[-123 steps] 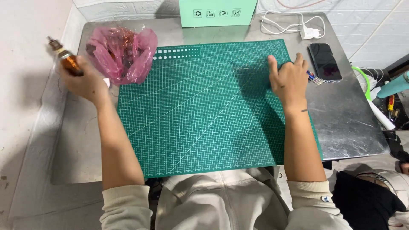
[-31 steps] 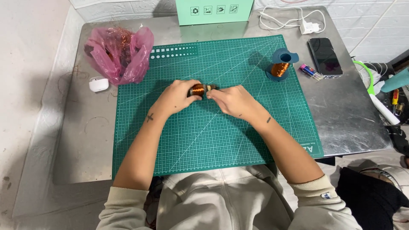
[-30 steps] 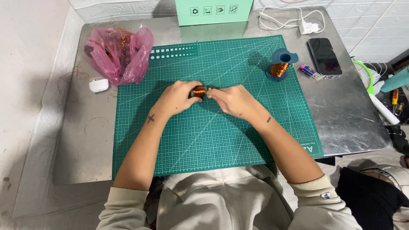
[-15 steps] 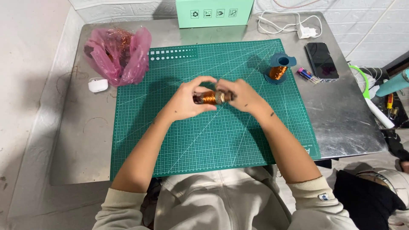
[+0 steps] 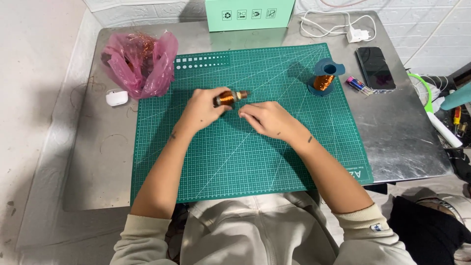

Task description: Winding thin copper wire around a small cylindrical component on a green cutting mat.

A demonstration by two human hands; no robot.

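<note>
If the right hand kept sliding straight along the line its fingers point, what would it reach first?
The right hand points up-left toward the copper-wound spool held in the left hand. It would likely meet that spool or the left fingers first; height above the green cutting mat is unclear.

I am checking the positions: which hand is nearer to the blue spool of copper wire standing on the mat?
The right hand is nearer; the blue spool stands apart, beyond it toward the phone side. The left hand is farther, holding a small copper coil.

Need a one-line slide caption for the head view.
Left hand holds a small copper-wire coil over a green cutting mat; right hand rests beside it.
</note>
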